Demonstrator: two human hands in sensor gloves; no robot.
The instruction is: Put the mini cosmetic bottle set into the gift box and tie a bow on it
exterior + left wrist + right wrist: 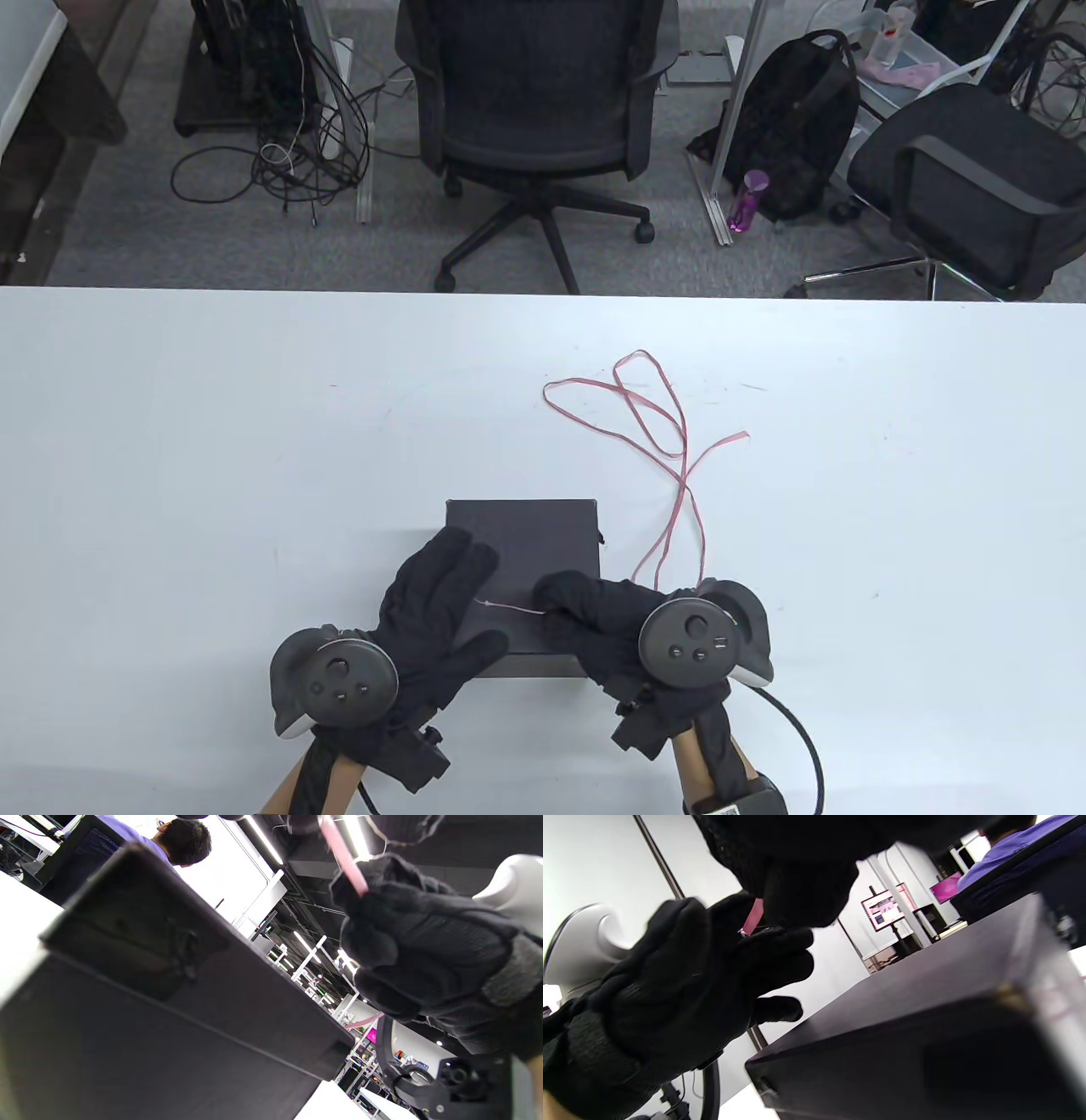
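Black gift box (pixel 925 1035) corner close up, left hand (pixel 683 984) beside it, pink ribbon (pixel 753 916) (partly hidden) between gloved fingers

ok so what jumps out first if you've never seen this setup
Two black-gloved hands on a closed black box near the table's front edge: the left hand lies flat on its lid, the right hand pinches a pink ribbon. The ribbon's loose loops trail across the white table behind the box.

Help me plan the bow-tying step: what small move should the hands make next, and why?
Probably draw the thin pink ribbon further across the closed black gift box. The right hand pinches the ribbon over the lid, the left hand lies flat on the box, and most of the ribbon lies loose on the white table beyond.
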